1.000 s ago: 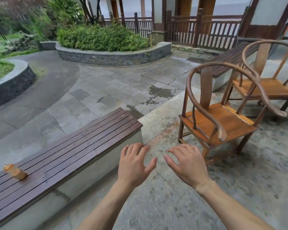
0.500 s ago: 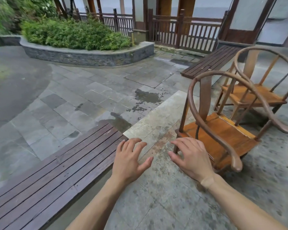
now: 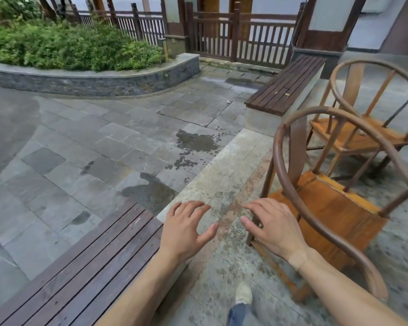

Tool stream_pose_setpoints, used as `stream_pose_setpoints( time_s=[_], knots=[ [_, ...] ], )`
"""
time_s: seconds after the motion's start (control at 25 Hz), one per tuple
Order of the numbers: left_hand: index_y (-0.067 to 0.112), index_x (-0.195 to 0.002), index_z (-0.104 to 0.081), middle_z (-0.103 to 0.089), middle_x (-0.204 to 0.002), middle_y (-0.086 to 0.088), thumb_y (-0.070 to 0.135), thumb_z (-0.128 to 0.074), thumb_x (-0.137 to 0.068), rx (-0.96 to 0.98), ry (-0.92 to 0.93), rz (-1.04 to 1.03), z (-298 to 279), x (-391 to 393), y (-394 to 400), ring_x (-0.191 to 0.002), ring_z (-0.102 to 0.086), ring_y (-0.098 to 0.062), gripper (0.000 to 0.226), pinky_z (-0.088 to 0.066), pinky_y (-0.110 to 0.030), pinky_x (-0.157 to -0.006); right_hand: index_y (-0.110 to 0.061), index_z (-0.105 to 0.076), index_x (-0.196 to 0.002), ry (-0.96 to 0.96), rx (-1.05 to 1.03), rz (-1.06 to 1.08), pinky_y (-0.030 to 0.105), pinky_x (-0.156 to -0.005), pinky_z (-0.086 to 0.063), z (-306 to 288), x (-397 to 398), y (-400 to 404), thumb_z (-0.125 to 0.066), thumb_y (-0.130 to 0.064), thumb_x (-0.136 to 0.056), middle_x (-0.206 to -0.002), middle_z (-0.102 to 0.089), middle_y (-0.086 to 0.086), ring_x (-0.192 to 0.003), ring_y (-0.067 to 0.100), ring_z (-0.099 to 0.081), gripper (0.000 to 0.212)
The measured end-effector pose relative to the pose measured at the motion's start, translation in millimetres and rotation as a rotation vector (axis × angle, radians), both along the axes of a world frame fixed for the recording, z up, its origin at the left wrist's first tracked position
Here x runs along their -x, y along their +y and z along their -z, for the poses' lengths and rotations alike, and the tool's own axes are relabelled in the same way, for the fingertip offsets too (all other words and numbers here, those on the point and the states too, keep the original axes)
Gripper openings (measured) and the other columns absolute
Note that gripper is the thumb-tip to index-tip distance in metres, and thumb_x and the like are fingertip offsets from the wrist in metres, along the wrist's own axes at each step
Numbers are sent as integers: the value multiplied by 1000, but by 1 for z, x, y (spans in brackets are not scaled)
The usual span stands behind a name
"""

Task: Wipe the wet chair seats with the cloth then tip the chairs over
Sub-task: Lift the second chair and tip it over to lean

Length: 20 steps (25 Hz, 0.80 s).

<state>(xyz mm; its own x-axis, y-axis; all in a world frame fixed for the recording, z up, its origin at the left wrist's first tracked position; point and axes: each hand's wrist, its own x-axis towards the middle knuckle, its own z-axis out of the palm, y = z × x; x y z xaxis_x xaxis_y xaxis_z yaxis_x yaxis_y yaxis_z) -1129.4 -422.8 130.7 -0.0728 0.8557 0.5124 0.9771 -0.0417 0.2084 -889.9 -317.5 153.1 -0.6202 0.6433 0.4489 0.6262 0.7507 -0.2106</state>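
The right hand (image 3: 272, 228) hides the near chair's (image 3: 335, 215) front corner and leg. The far chair (image 3: 360, 137) runs off the right edge, its legs partly screened. The shrubs (image 3: 57, 48) blur at the left.

A dark slatted bench (image 3: 85, 274) runs along the lower left edge of the stone paving (image 3: 85, 161). A second bench (image 3: 290, 83) stands farther back. Wet patches (image 3: 196, 142) darken the slabs. A curved stone planter (image 3: 99, 78) holds shrubs (image 3: 68, 48) before a wooden fence (image 3: 245, 41).
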Motion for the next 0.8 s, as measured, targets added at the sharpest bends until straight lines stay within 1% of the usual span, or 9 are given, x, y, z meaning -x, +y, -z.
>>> stream_pose_setpoints(
  time_s=[0.08,0.16,0.24,0.36,0.52,0.8],
  knots=[
    [26,-116,-69,-68,-118,9,70,-33,-96,14,15,-1,2,11,48,-112,-62,-13,60,-42,-39,-102,-29,-69,-115,13,19,-12,32,-89,-46,6,15,44,-39,-61,-96,-112,-68,-14,-110,12,-62,48],
    [27,-116,-69,-68,-118,9,70,-33,-96,30,19,-15,2,22,105,-111,-63,-14,60,-43,-39,-101,-28,-68,-115,9,24,-20,34,-88,-48,8,29,99,-38,-63,-96,-112,-68,-14,-108,13,-63,50],
    [27,-115,-69,-68,-117,9,70,-33,-95,38,19,-19,-6,30,162,-110,-63,-14,59,-43,-39,-100,-29,-68,-115,10,6,-24,34,-89,-47,2,42,156,-37,-64,-96,-112,-68,-14,-109,13,-62,51],
    [27,-113,-70,-68,-116,10,69,-34,-95,28,20,-22,-18,37,234,-109,-63,-12,58,-44,-38,-99,-28,-69,-114,46,-8,-16,33,-88,-46,-11,59,226,-41,-61,-95,-111,-68,-13,-108,14,-63,47],
    [28,-113,-70,-68,-116,11,69,-33,-95,31,24,2,-24,55,312,-108,-63,-13,58,-44,-37,-97,-28,-68,-115,65,-3,-3,33,-87,-46,-18,78,299,-42,-61,-94,-113,-68,-13,-108,14,-62,46],
    [26,-113,-71,-69,-116,8,68,-36,-94,8,38,62,-22,101,470,-106,-64,-16,57,-44,-39,-96,-28,-69,-114,81,-48,109,32,-86,-44,-22,113,439,-44,-61,-93,-110,-68,-13,-106,15,-62,46]
  ],
)
